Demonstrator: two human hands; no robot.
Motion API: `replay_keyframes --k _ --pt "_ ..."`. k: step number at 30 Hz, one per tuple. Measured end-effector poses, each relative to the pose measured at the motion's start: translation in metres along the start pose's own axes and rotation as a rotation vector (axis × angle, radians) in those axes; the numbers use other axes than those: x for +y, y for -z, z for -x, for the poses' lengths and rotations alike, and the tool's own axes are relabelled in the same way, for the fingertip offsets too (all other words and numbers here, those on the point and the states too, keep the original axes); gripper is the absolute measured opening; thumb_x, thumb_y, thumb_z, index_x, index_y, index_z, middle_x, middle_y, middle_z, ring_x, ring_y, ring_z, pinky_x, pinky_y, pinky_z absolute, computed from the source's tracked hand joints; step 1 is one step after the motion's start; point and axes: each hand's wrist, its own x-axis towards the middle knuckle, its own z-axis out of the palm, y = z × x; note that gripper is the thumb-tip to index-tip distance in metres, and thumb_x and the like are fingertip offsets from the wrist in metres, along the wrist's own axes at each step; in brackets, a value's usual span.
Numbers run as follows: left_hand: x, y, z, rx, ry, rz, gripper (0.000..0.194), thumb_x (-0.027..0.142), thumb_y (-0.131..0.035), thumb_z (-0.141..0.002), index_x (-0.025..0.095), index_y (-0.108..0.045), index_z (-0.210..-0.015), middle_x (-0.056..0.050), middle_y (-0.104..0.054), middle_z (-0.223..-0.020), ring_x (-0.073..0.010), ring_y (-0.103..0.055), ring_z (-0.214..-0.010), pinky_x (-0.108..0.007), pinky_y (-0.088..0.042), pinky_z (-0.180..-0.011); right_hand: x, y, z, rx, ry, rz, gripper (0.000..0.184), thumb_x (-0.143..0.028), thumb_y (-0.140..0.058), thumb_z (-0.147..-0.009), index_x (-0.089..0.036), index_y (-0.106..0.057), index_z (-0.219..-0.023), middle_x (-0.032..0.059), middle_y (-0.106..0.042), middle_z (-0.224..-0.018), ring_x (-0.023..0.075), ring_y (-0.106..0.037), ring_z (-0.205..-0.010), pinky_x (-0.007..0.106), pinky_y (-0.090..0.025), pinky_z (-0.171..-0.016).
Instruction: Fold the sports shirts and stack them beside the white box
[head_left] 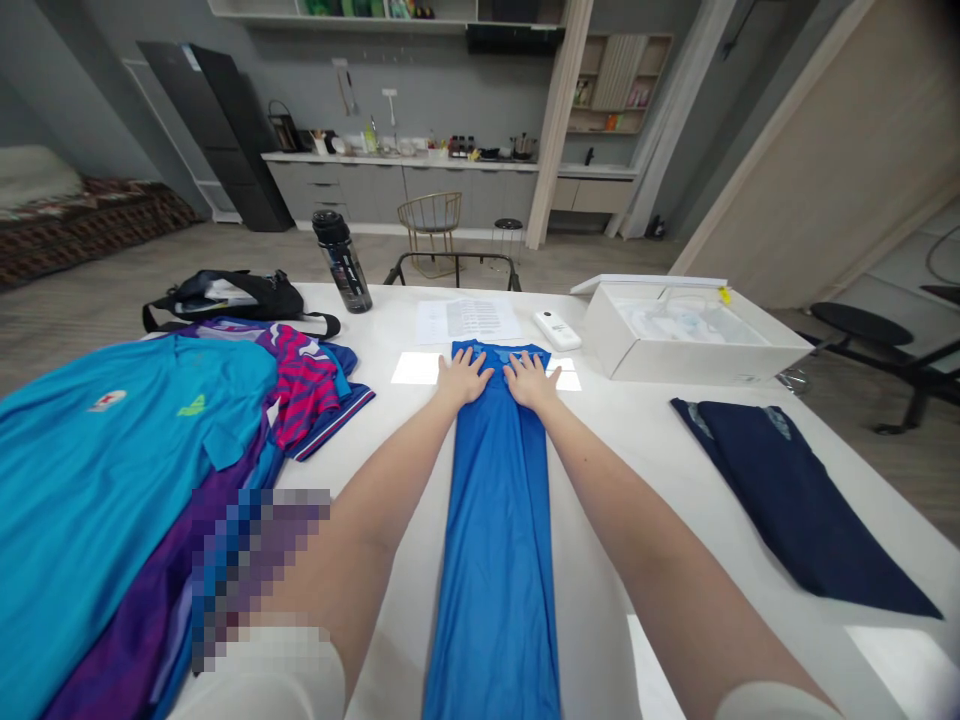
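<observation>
A blue shirt [495, 540], folded into a long narrow strip, lies on the white table between my arms. Near its far end, my left hand [465, 377] rests flat on the left side with fingers spread. My right hand [531, 382] lies likewise on the right side, fingers apart, pressing on the cloth. To the left is a pile of shirts, a turquoise shirt [135, 410] on top and a pink-and-navy patterned sleeve [304, 385] showing beside it. A folded dark navy garment [795, 490] lies on the right.
Beyond the shirt are printed papers [469, 320] and a small white device [557, 330]. An open white box [690, 330] stands at the back right. A dark bottle [342, 262] and a black bag [232, 298] are at the back left. A chair [454, 262] is behind the table.
</observation>
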Motion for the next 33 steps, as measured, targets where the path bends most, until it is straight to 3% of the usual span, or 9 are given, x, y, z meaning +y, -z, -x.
replay_keyframes --k 3,6,9,12,19,24,28,31,33 --pt "-0.007 0.005 0.003 0.129 -0.001 -0.044 0.065 0.051 -0.021 -0.105 0.019 -0.030 -0.161 -0.012 -0.024 -0.167 -0.0306 -0.019 -0.155 -0.064 -0.007 -0.122 0.003 0.001 -0.003 0.057 -0.016 -0.004 0.063 -0.057 -0.017 -0.104 -0.031 -0.031 -0.161 0.0078 -0.019 -0.170 0.0331 -0.013 -0.156 0.075 -0.004 -0.116" --pt "0.003 0.006 0.033 0.262 -0.255 -0.130 0.063 0.041 -0.026 -0.106 0.006 -0.034 -0.158 -0.016 -0.025 -0.167 -0.0270 -0.020 -0.155 -0.051 -0.004 -0.127 0.004 0.003 0.006 0.096 0.073 0.001 0.062 -0.056 -0.021 -0.105 -0.031 -0.030 -0.161 0.0079 -0.019 -0.170 0.0321 -0.013 -0.156 0.074 -0.005 -0.116" --pt "0.024 -0.003 0.090 0.206 -0.507 -0.157 0.063 0.042 -0.029 -0.106 0.004 -0.037 -0.156 -0.016 -0.026 -0.166 -0.0265 -0.019 -0.155 -0.046 -0.005 -0.127 0.004 0.006 0.028 0.041 0.181 0.011 0.057 -0.051 -0.027 -0.106 -0.032 -0.033 -0.159 0.0066 -0.022 -0.169 0.0317 -0.017 -0.155 0.075 -0.007 -0.116" --pt "0.041 -0.015 0.157 0.059 -0.616 -0.113 0.068 0.051 -0.027 -0.106 0.009 -0.034 -0.158 -0.015 -0.028 -0.166 -0.0259 -0.021 -0.155 -0.047 -0.010 -0.127 0.005 0.011 0.060 0.095 0.218 0.008 0.055 -0.046 -0.031 -0.106 -0.030 -0.037 -0.158 0.0069 -0.024 -0.168 0.0321 -0.019 -0.154 0.074 -0.010 -0.117" --pt "0.053 -0.016 0.272 -0.041 -0.603 -0.032 0.069 0.062 -0.028 -0.103 0.024 -0.031 -0.160 -0.008 -0.029 -0.166 -0.0308 -0.017 -0.156 -0.060 -0.005 -0.125 0.001 0.008 0.176 0.033 0.443 -0.074 0.051 -0.037 -0.046 -0.102 -0.025 -0.049 -0.151 0.0077 -0.033 -0.165 0.0269 -0.027 -0.153 0.055 -0.017 -0.124" --pt "0.063 -0.015 0.342 0.032 -0.490 -0.059 0.072 0.066 -0.030 -0.101 0.023 -0.037 -0.158 -0.011 -0.033 -0.164 -0.0347 -0.020 -0.154 -0.066 -0.002 -0.122 -0.004 -0.003 0.265 -0.054 0.483 -0.109 0.050 -0.045 -0.038 -0.105 -0.028 -0.050 -0.150 0.0079 -0.037 -0.163 0.0285 -0.029 -0.152 0.061 -0.016 -0.122" --pt "0.068 -0.018 0.408 0.002 -0.567 -0.055 0.088 0.076 -0.033 -0.095 0.017 -0.029 -0.161 -0.016 -0.030 -0.165 -0.0336 -0.020 -0.155 -0.062 -0.006 -0.123 -0.001 -0.002 0.328 -0.065 0.534 -0.111 0.053 -0.047 -0.044 -0.103 -0.025 -0.048 -0.152 0.0108 -0.034 -0.164 0.0320 -0.026 -0.153 0.066 -0.016 -0.120" --pt "0.061 -0.017 0.450 -0.017 -0.679 -0.040 0.097 0.077 -0.052 -0.086 0.017 -0.031 -0.159 -0.015 -0.036 -0.162 -0.0346 -0.026 -0.152 -0.060 -0.015 -0.123 0.002 0.004 0.373 -0.059 0.669 -0.158 0.039 -0.041 -0.051 -0.101 -0.022 -0.066 -0.132 0.0128 -0.058 -0.145 0.0295 -0.047 -0.140 0.059 -0.021 -0.120" --pt "0.053 -0.016 0.468 0.024 -0.725 -0.032 0.079 0.058 -0.062 -0.091 0.018 -0.038 -0.155 -0.014 -0.045 -0.157 -0.0327 -0.036 -0.147 -0.056 -0.024 -0.121 0.003 0.010 0.401 -0.061 0.767 -0.214 0.031 -0.041 -0.054 -0.100 -0.022 -0.074 -0.113 0.0102 -0.071 -0.123 0.0253 -0.061 -0.122 0.051 -0.028 -0.119"
